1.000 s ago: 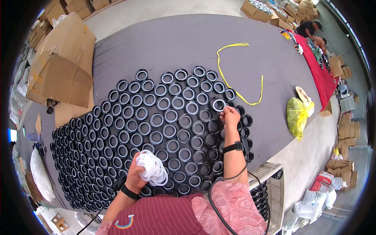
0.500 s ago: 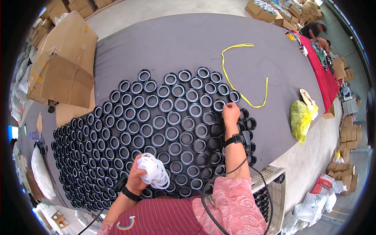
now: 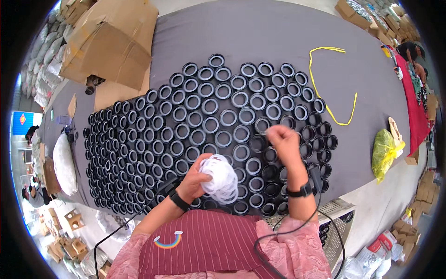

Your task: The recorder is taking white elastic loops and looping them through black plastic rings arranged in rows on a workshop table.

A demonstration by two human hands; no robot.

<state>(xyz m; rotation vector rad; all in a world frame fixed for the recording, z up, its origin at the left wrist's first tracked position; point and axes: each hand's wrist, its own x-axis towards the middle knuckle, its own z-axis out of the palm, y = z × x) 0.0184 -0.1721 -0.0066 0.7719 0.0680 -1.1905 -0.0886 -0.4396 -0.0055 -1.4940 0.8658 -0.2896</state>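
Note:
My left hand [image 3: 195, 180] is closed round a loose bunch of thin white plastic rings [image 3: 219, 180], held above the near part of the table. My right hand [image 3: 285, 143] hovers over the right part of a large spread of black ring-shaped caps [image 3: 223, 138], thumb and fingertips pinched together beside one black cap [image 3: 262, 125]. Whatever sits in that pinch is too small to make out. Most caps show a pale band along the rim, while several at the right, such as this one [image 3: 306, 150], look all black. Both wrists wear black straps with cables.
A grey cloth covers the table [image 3: 241, 28]. At the far left stands a big cardboard box [image 3: 111, 51]. On the right lie a yellow cord [image 3: 320, 102] and a yellow plastic bag [image 3: 383, 151]. A beige crate [image 3: 341, 232] stands below the near right edge. Another person [image 3: 409, 51] is far right.
My right hand has moved left and nearer, from the caps at the far right edge to one further inside the spread. My left hand keeps the white rings. The whole view has shifted.

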